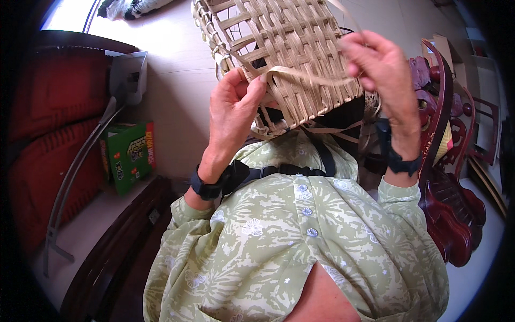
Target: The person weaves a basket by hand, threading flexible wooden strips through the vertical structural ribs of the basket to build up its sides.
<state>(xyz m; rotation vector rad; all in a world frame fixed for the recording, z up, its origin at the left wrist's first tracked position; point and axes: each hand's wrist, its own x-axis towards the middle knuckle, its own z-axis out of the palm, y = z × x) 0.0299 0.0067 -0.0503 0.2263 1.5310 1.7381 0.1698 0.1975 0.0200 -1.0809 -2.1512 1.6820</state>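
Observation:
A woven panel of flat tan strips (300,40) stands before my lap, part of a basket-like frame with a wrapped edge on its left side. Between thumb and fingers, my left hand (230,115) pinches a pale flat weaving strip (308,77) at the panel's lower left. From there the strip runs rightward in a loose curve across the weave to my right hand (383,72). That hand is raised by the panel's right edge, its fingers closed on the strip and slightly blurred. A thin length trails upward from it.
On the left are a red cushioned seat (59,91), a green box (126,155) and a curved grey metal bar (75,172). Dark red carved wooden furniture (442,214) stands close on the right. A black-and-white furry thing (129,8) lies on the floor at the far left.

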